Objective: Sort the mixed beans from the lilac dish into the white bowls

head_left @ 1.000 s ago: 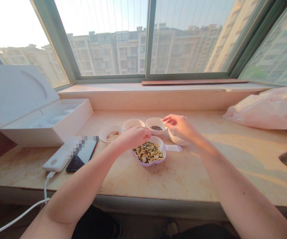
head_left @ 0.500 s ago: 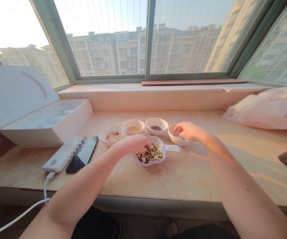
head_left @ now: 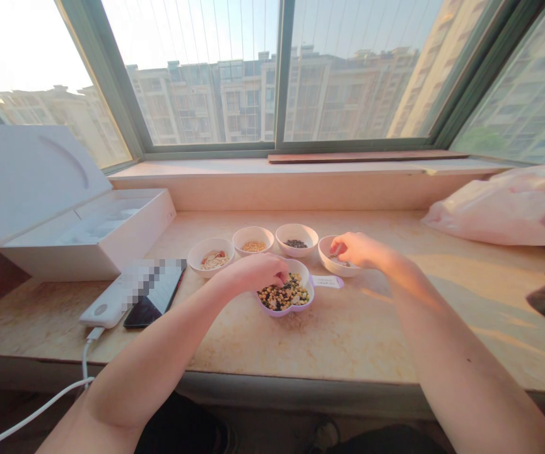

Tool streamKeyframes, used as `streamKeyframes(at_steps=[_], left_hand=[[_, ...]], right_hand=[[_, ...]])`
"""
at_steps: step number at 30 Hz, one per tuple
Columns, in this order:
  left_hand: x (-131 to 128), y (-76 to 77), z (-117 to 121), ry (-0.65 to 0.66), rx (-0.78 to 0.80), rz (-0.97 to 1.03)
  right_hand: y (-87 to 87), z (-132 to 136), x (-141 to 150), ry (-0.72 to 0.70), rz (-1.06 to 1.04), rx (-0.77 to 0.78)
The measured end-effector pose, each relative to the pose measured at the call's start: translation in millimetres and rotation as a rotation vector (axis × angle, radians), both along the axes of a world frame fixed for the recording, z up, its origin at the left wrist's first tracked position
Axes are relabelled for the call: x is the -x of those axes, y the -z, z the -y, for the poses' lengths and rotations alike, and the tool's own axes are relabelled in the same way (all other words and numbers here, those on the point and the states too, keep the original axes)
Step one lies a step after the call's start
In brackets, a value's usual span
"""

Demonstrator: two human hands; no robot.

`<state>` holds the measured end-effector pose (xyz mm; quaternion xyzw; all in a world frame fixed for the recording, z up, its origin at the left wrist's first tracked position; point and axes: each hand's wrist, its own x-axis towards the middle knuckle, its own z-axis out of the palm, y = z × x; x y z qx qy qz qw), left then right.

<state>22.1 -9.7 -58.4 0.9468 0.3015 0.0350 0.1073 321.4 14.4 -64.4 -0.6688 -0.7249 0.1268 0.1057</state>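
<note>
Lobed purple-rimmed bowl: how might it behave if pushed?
The lobed purple-rimmed bowl is probably stiff, given its crisp outline. Sitting flat on the marbled beige counter, it may slide rather than tip. The loose yellow and dark beans could spill if tilted.

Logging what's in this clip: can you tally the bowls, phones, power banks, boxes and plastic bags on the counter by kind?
Round white bowls: 4
Purple-rimmed bowl: 1
Phone: 1
Power bank: 1
Open white box: 1
Plastic bag: 1
Total: 9
</note>
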Motion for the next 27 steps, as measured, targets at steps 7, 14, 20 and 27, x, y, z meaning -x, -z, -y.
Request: streamKeyframes(at_steps=[7,14,20,27], left_hand=[[1,-11.4,0,-0.047,-0.085,0.114],[1,-7.5,-5,-0.003,-0.339,0.427],[3,-8.2,-5,-0.046,-0.371,0.501],[-1,-9.8,1,-0.199,-0.295,0.475]], right_hand=[[-15.9,15,32,0.031,-0.110,-0.157],[-17.2,40,76,-0.323,-0.661,0.157],[-11.7,40,90,-0.355,-0.934,0.250],[-12.3,39,92,-0.157,-0.745,-0.030]])
